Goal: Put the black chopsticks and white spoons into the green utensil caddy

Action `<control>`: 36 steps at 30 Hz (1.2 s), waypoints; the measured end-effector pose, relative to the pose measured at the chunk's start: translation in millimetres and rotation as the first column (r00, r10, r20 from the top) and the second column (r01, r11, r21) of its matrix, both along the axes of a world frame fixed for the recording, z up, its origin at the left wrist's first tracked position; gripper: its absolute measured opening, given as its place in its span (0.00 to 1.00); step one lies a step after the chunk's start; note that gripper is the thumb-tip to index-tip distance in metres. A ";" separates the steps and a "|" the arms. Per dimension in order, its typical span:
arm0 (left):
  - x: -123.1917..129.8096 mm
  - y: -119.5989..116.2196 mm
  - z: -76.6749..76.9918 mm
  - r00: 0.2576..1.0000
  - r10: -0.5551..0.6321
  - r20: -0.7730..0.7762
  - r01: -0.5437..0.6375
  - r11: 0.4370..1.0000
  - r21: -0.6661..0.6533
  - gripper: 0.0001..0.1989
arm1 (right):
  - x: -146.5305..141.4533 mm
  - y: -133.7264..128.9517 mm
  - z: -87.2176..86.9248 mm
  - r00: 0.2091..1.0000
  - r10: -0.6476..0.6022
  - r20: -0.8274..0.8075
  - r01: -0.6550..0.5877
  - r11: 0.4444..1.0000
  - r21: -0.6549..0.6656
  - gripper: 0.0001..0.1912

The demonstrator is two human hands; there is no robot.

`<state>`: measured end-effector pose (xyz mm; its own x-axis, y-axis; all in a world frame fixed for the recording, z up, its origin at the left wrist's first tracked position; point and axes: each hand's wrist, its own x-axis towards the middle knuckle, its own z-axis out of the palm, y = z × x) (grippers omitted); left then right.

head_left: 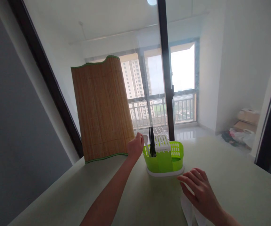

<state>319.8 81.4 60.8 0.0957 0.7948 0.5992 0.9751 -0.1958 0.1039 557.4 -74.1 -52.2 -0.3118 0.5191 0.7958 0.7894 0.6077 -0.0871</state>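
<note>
Notably, the left hand [135, 147] pinches a white spoon [146, 140] at the nine-o'clock rim of the light green plastic cutlery caddy [163, 158], which could tip, since the flat, empty right hand [200, 191] only rests at five o'clock.

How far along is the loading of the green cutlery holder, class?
Done: black chopsticks already stand upright in the green plastic cutlery holder. In hand: the left hand holds a white spoon at the holder's left compartment, not yet released. The right hand rests flat on white cloth or paper on the pale table. Left: letting the spoon go, it seems.
</note>
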 end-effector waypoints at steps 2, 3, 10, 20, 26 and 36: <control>3.0 3.7 -7.6 1.000 -0.006 -0.016 0.006 1.000 -0.023 0.15 | 0.5 2.5 -2.2 0.998 -0.015 0.055 0.020 0.997 -0.078 0.11; 4.3 5.5 -11.3 1.000 -0.008 -0.024 0.007 0.999 -0.037 0.15 | 1.0 4.0 -4.0 0.997 -0.021 0.080 0.031 0.992 -0.120 0.11; 4.9 13.4 -28.1 0.999 -0.030 -0.038 0.025 0.994 -0.108 0.14 | 6.0 11.6 -22.5 0.989 -0.012 0.148 0.064 0.934 -0.351 0.07; -9.6 -24.4 -47.3 0.953 -0.125 0.275 0.108 0.991 0.075 0.18 | 8.7 11.4 -27.4 0.992 -0.037 0.122 0.090 0.880 -0.466 0.11; -3.9 -95.7 -124.5 0.833 -0.368 0.412 0.418 0.908 -0.033 0.10 | 9.6 8.9 -28.3 0.996 -0.052 0.075 0.083 0.862 -0.500 0.09; 16.8 -130.8 -151.4 0.696 -0.527 0.488 0.671 0.719 -0.182 0.10 | 3.0 11.5 -30.1 1.000 -0.011 0.016 0.017 0.900 -0.436 0.08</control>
